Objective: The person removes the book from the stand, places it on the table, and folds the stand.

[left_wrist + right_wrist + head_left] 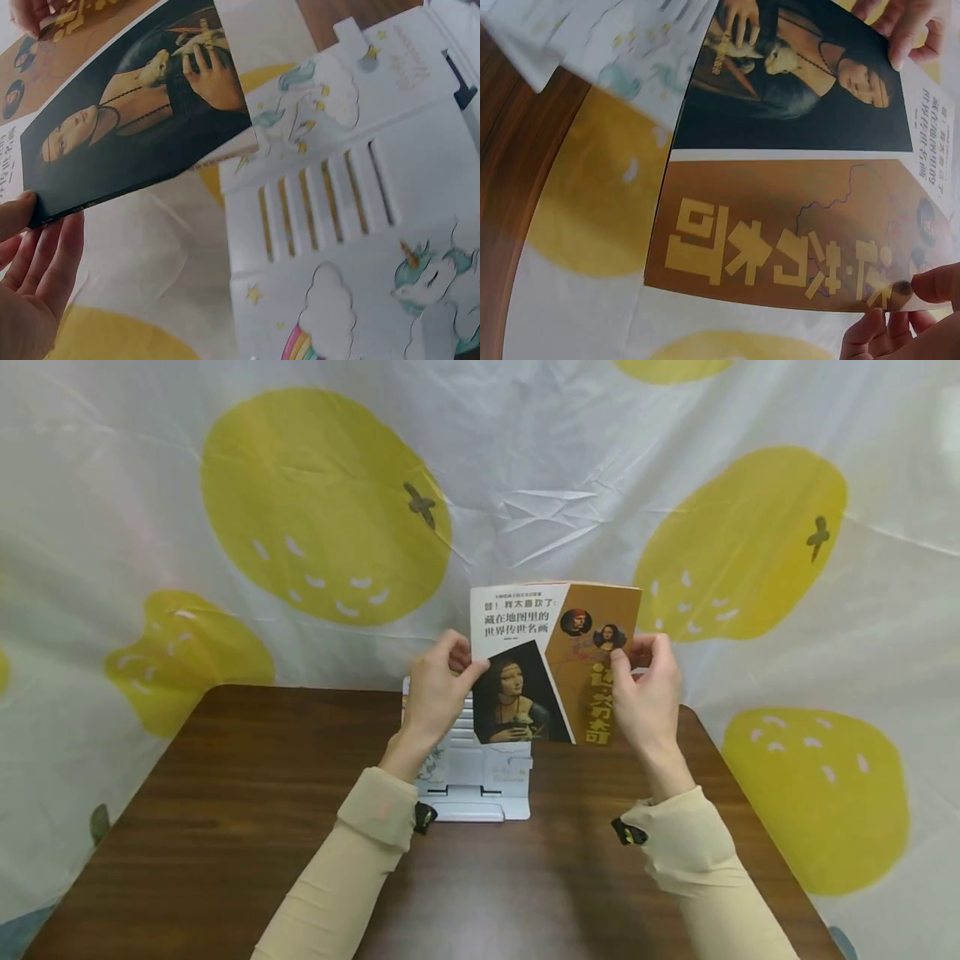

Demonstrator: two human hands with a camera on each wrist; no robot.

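Observation:
A thin book with a white, brown and dark painted cover is held up in front of me, cover facing me. My left hand pinches its left edge, thumb on the cover and fingers behind. On the opposite edge, my right hand grips the book the same way. Behind and below the book stands a white book stand with slots and unicorn drawings, partly hidden by the book and my left hand. The right wrist view shows the cover's brown half with large yellow characters.
The stand's lower ledge rests on a dark brown wooden table. A white cloth printed with big yellow fruit hangs behind the table and along its sides.

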